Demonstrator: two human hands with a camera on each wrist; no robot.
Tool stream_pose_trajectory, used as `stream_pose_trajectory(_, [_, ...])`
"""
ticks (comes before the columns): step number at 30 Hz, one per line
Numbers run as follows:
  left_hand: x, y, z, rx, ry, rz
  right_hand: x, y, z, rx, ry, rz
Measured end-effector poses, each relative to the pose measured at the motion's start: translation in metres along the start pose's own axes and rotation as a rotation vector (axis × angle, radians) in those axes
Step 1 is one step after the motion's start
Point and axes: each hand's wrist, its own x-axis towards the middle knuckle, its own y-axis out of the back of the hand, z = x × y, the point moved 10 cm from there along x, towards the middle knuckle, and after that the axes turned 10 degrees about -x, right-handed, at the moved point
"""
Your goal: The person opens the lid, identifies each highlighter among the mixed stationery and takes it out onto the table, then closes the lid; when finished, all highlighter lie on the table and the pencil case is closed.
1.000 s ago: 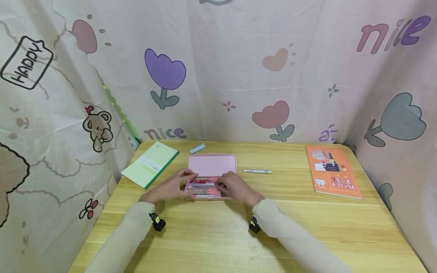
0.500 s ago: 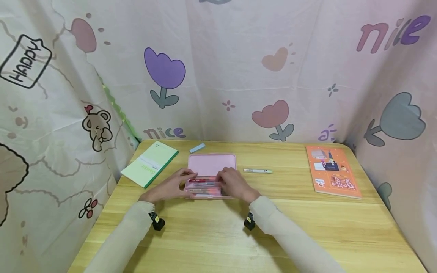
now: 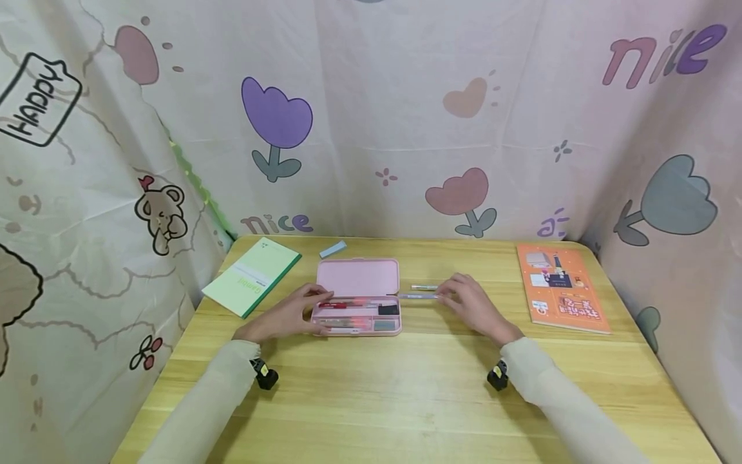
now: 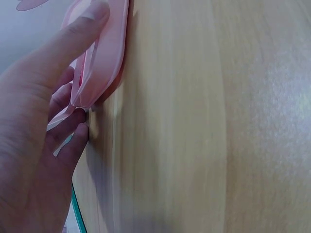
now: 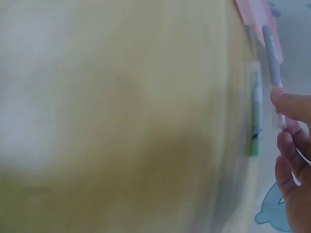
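Note:
A pink pencil case (image 3: 358,277) lies with its lid folded back on the wooden table. My left hand (image 3: 290,314) holds its left end, the thumb (image 4: 90,19) on the near rim and the fingers around the far side. Inside are several pens, among them a red pen (image 3: 333,305), with a dark block (image 3: 388,310) and a grey block (image 3: 384,325) at the right. To the right of the case, my right hand (image 3: 472,306) pinches a grey pen (image 5: 273,58) by one end, between thumb and fingers. Close behind it, a white-and-green pen (image 5: 256,111) lies on the table.
A pale green notebook (image 3: 253,277) lies at the back left. Behind the case is a small light blue strip (image 3: 333,249). An orange book (image 3: 562,290) lies at the right. A printed curtain (image 3: 371,129) hangs behind the table.
My right hand has moved out of the pencil case to the right with the grey pen, uncovering the two blocks. My left hand stays at the case's left end.

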Motion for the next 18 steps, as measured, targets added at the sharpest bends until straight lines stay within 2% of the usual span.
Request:
stream_pose_trajectory(5, [0.0,0.0,0.001,0.005,-0.004,-0.005,-0.012,-0.005,0.022,-0.028,-0.037,-0.041])
stream_pose_trajectory(9, [0.0,-0.001,0.002,0.005,-0.007,-0.009,-0.016,-0.01,0.031,-0.024,-0.054,-0.059])
stream_pose_trajectory(18, [0.001,-0.001,0.0,0.007,0.006,-0.008,-0.016,-0.013,0.036,-0.019,-0.064,-0.066])
